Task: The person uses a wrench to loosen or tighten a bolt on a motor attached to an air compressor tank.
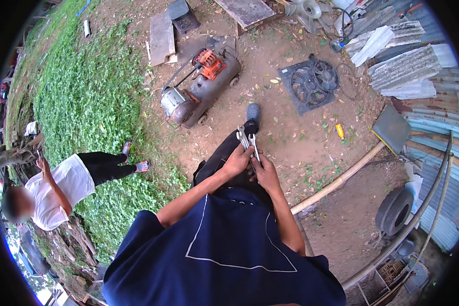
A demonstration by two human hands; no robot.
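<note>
Together before body: left hand (pixel 237 164) and right hand (pixel 266 176), wrists nearly meeting, forearms (pixel 188 194) slanting inward. Left pinching wrenches (pixel 243 138) between thumb and curled fingers; right closed on them too, thumb along shaft, some fingertips hidden. Dark bin (pixel 177 10) near upper edge, contents too small to tell. Yellow bottle (pixel 339 131) lying on dirt (pixel 296 145), inside not visible. Wrenches: at least two, silvery, slightly fanned, ends pointing away from body, above dark trousers (pixel 217 159).

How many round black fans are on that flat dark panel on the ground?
2: one fan at the panel's lower left, another fan at its upper right. I see no others.
</note>
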